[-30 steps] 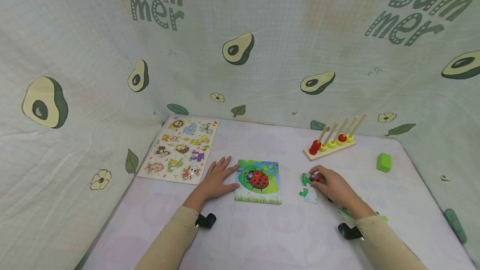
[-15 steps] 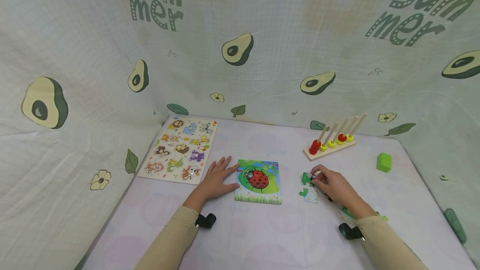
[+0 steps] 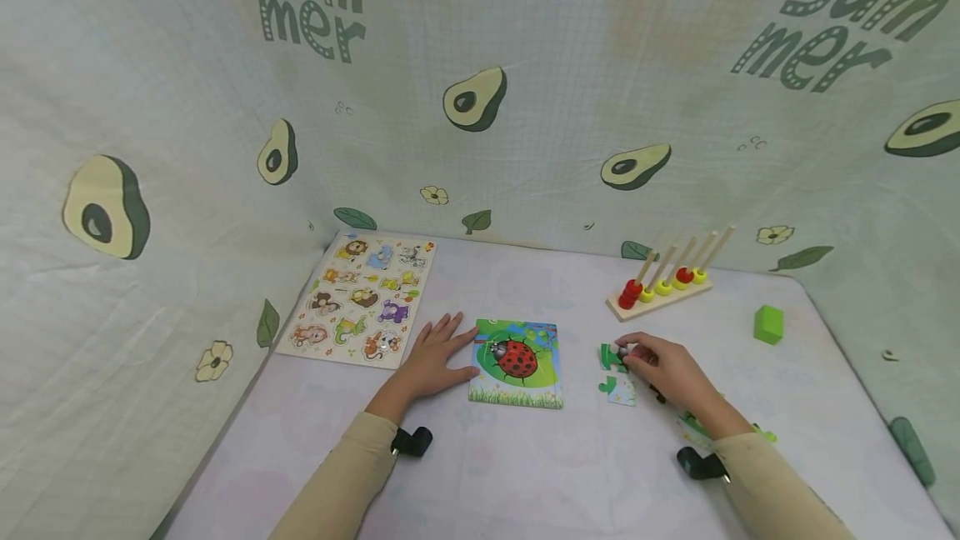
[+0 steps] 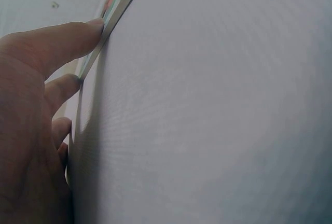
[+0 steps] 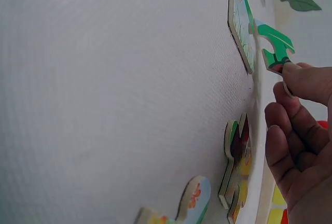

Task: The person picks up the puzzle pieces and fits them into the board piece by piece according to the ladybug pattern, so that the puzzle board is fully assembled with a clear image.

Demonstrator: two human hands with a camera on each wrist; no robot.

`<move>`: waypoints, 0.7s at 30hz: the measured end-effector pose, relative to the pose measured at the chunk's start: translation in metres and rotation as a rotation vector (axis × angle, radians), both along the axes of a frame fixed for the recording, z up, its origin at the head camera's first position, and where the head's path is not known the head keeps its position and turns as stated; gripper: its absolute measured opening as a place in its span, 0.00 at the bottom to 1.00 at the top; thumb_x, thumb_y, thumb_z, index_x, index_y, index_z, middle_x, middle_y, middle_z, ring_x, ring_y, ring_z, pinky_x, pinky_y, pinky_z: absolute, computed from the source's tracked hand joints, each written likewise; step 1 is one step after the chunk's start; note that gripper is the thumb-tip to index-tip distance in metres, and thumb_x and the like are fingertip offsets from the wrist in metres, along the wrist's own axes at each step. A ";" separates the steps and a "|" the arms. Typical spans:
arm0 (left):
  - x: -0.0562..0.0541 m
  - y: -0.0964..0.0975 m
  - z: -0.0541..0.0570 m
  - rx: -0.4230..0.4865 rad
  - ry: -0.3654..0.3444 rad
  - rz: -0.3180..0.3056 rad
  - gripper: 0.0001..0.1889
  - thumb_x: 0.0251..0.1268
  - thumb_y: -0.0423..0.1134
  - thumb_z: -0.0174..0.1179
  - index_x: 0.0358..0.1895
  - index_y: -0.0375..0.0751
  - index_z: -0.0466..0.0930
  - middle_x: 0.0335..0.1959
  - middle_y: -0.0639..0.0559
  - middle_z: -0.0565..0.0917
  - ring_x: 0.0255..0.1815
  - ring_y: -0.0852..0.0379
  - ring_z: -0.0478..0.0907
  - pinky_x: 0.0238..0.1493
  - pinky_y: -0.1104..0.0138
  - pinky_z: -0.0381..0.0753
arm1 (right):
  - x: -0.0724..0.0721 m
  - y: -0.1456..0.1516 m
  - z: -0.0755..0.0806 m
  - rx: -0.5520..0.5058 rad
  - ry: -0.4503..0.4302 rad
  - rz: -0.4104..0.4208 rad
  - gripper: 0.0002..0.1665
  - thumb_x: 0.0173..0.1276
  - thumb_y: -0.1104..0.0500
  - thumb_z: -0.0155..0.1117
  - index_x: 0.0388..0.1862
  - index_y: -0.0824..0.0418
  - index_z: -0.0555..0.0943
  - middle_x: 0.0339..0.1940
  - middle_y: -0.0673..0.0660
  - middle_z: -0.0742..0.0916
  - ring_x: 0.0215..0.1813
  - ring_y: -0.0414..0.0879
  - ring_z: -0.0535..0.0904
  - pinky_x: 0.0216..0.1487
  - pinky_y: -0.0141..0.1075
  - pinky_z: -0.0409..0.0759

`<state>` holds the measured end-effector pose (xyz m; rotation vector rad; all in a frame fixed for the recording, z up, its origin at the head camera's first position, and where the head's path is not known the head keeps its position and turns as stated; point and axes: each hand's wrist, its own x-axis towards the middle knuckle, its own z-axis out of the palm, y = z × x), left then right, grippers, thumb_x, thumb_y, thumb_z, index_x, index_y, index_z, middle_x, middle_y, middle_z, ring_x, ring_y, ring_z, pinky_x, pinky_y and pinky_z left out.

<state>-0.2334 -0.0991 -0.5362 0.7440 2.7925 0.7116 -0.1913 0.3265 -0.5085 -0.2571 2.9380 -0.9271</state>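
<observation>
My left hand point(image 3: 431, 361) lies with fingers spread at the left side of a square ladybug jigsaw puzzle point(image 3: 517, 361). In the left wrist view its thumb and index fingertip touch the edge of the puzzle board point(image 4: 122, 6). Between thumb and fingers, my right hand point(image 3: 670, 369) pinches a green puzzle piece point(image 5: 275, 42) with a bit of red and black, partly covered by the thumb. Just below it on the table lies a loose pale-blue puzzle piece point(image 3: 622, 391) with a green knob. More loose pieces point(image 3: 692, 430) lie under the right wrist, partly hidden.
An animal peg puzzle board point(image 3: 360, 298) lies at the back left. At the back right stands a wooden peg stacker point(image 3: 663, 294) with red and yellow beads. A green block point(image 3: 768, 325) sits farther right. Printed cloth walls rise around the table.
The pinched piece has shifted and turned slightly in my right fingers, which have barely moved. My left hand has stayed in place. The cloth wall at the left has shifted a little.
</observation>
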 end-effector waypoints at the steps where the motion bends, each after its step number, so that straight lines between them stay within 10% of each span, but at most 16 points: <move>1: 0.000 0.000 0.000 -0.001 -0.001 0.001 0.39 0.67 0.62 0.61 0.79 0.55 0.63 0.83 0.46 0.52 0.84 0.45 0.41 0.81 0.46 0.34 | 0.000 0.000 0.000 0.001 0.001 0.002 0.16 0.73 0.59 0.67 0.59 0.53 0.82 0.33 0.47 0.83 0.34 0.43 0.74 0.29 0.32 0.75; 21: 0.001 0.000 -0.001 -0.005 -0.001 0.003 0.39 0.68 0.62 0.60 0.79 0.55 0.63 0.83 0.46 0.51 0.84 0.45 0.41 0.81 0.46 0.34 | 0.001 -0.005 0.000 -0.096 0.074 0.025 0.13 0.72 0.58 0.68 0.54 0.53 0.82 0.35 0.46 0.86 0.35 0.41 0.79 0.35 0.31 0.78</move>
